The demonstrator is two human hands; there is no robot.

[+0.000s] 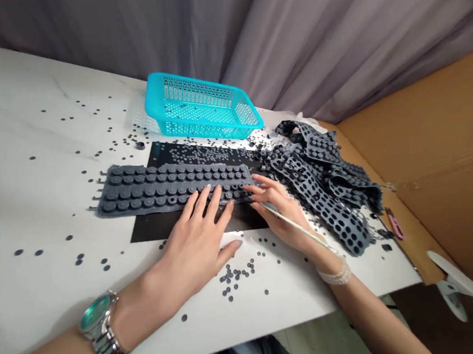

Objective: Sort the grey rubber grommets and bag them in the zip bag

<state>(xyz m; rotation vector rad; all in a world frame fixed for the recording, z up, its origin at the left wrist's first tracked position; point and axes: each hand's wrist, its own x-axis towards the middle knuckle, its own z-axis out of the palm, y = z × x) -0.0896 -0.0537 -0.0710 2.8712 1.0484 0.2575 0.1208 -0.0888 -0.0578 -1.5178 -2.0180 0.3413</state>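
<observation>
A grey rubber sheet with rows of round raised caps (149,189) lies across a black mat (149,228). My left hand (198,234) rests on the sheet's near edge, fingers spread and palm down. At the sheet's right end, my right hand (280,212) grips a thin, pale, pen-like stick (294,226), whose tip is hidden by the fingers. One cap in the nearest row shows a dark hole. Many small dark discs (234,276) are scattered on the white table around both hands, and more lie on the mat behind the sheet.
Behind the mat stands a turquoise plastic basket (206,126) with a few dark bits inside. Punched grey rubber sheets (328,207) are heaped on the right, by a cardboard panel (438,167). A pink-handled cutter (395,225) lies near the table's right edge. A grey curtain (153,28) hangs behind.
</observation>
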